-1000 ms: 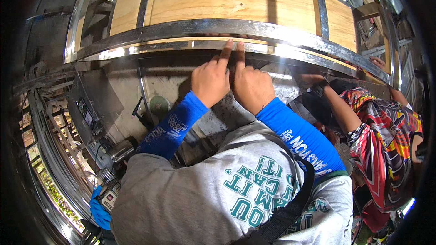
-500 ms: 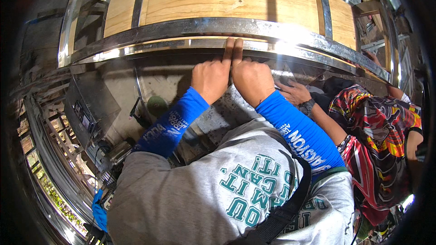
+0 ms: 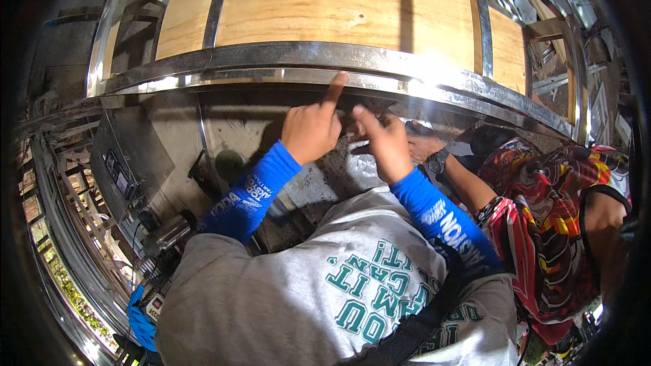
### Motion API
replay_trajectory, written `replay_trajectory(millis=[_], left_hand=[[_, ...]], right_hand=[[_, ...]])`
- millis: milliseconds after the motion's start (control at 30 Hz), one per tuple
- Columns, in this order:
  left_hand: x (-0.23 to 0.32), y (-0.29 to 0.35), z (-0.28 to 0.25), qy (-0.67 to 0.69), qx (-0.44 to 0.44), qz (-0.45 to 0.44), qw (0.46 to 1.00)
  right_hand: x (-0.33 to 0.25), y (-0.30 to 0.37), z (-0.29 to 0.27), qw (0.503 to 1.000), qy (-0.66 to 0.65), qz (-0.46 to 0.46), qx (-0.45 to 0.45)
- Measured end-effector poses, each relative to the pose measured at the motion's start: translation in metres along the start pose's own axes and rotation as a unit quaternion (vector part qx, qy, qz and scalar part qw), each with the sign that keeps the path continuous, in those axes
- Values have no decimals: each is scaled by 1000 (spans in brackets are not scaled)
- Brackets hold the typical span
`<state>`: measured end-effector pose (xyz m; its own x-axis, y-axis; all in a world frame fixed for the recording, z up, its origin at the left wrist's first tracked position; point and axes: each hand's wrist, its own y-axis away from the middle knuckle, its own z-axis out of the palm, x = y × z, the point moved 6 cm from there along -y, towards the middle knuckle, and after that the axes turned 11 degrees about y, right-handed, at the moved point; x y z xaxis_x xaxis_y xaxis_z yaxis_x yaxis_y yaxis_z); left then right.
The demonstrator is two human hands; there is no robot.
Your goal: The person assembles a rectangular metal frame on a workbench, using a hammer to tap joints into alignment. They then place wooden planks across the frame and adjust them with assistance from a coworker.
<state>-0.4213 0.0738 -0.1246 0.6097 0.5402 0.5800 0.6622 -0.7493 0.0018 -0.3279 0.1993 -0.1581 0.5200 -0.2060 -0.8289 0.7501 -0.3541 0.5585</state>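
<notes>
A shiny metal frame [image 3: 271, 56] spans the top of the view, with light plywood panels [image 3: 305, 3] set between its bars. My left hand [image 3: 310, 134] has its index finger stretched up to the frame's near lower rail [image 3: 237, 78], at about the middle of its length; the other fingers are curled in. Just below that rail, my right hand [image 3: 385, 142] is turned with its thumb raised and fingers partly spread, apart from the metal. Neither hand appears to hold anything.
On the right, a co-worker in a red and black patterned shirt [image 3: 542, 224] reaches a hand [image 3: 424, 148] with a wristwatch close to my right hand. A metal-bodied power tool [image 3: 167, 234] lies at lower left, near a blue cloth [image 3: 141, 318]. Long metal bars [image 3: 74, 244] run along the left.
My right hand has come off the rail and turned, moving slightly down and right. My left index finger still reaches the rail. The frame sits slightly lower in view.
</notes>
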Motion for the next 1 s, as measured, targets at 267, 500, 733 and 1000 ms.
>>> replay_trajectory(millis=[267,500,733,1000], left_hand=[[-31,7,41,729,222,-319,564],[-51,-21,43,670,290,-391,560],[-51,-22,43,672,338,-358,553],[-50,-22,42,666,350,-354,556]], right_hand=[[0,-56,1,954,-265,68,120],[-4,-60,-2,951,-274,45,134],[-9,-55,-3,952,-276,15,129],[-2,-58,-5,956,-256,5,142]])
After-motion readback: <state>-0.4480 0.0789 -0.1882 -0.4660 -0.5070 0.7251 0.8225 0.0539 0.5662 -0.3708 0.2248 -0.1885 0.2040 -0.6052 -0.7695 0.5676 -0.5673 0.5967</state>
